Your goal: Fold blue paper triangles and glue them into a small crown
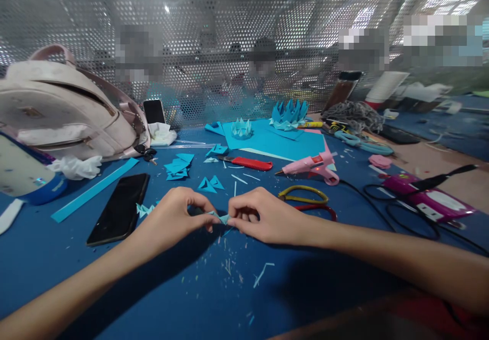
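Note:
Between my hands, just above the blue table (214, 299), is a small folded light-blue paper piece (223, 218). My left hand (181, 215) pinches its left end with thumb and fingers, and my right hand (260, 216) pinches its right end. Joined pale-blue folded pieces (145, 210) lie just behind my left hand. Farther back are folded blue triangles (211, 184) and a pile of blue folded papers (179, 166). A red cutter (252, 163) lies beyond my hands. Two pointed paper rings, one small and pale (242, 128), one larger and blue (289, 114), stand at the back.
A pink glue gun (311, 167) with a black cable and yellow-and-red-handled scissors (305, 195) lie right of centre. A purple power strip (428, 197) is far right. At left are a black phone (120, 207), a blue strip (95, 189) and a backpack (69, 110).

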### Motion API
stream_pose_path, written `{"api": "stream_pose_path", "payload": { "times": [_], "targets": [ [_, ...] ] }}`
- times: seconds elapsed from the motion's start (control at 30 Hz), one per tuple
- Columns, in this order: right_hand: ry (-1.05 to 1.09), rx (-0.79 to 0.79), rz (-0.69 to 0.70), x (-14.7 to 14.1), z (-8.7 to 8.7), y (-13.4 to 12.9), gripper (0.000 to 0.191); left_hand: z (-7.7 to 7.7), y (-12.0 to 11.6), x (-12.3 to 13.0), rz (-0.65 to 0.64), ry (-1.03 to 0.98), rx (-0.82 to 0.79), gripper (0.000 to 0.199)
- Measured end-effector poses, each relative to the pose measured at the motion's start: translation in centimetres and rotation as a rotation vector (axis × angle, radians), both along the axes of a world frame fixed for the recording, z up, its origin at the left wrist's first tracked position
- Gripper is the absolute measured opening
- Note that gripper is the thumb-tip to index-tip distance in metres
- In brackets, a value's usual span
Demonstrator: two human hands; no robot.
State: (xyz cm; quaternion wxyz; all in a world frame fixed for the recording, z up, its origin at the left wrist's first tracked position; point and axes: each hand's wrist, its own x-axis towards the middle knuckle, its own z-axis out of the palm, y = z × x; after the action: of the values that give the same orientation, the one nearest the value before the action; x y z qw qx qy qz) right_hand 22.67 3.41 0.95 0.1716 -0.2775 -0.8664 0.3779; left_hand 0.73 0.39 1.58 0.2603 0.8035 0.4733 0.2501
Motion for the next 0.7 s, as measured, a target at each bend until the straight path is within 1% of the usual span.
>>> {"api": "stream_pose_path", "payload": {
  "times": [0.23, 0.4, 0.5, 0.6, 0.7],
  "targets": [
    [0.009, 0.024, -0.002, 0.0, -0.2, 0.0, 0.015, -0.1, -0.1, -0.1, -0.010, 0.033, 0.059, 0.026],
    [0.003, 0.160, 0.031, 0.2, -0.8, 0.2, 0.008, -0.7, -0.4, -0.2, 0.024, 0.073, 0.153, 0.019],
    [-0.014, 0.221, 0.009, 0.3, -1.1, 0.3, 0.013, -1.0, -0.6, -0.1, -0.002, 0.112, 0.276, 0.014],
    [0.038, 0.247, -0.022, 0.3, -1.4, 0.1, 0.010, -1.1, -0.8, 0.1, -0.034, 0.133, 0.418, 0.011],
    [0.102, 0.260, -0.040, 0.3, -1.5, 0.0, 0.008, -1.2, -1.0, 0.2, -0.042, 0.145, 0.488, 0.009]
  ]
}}
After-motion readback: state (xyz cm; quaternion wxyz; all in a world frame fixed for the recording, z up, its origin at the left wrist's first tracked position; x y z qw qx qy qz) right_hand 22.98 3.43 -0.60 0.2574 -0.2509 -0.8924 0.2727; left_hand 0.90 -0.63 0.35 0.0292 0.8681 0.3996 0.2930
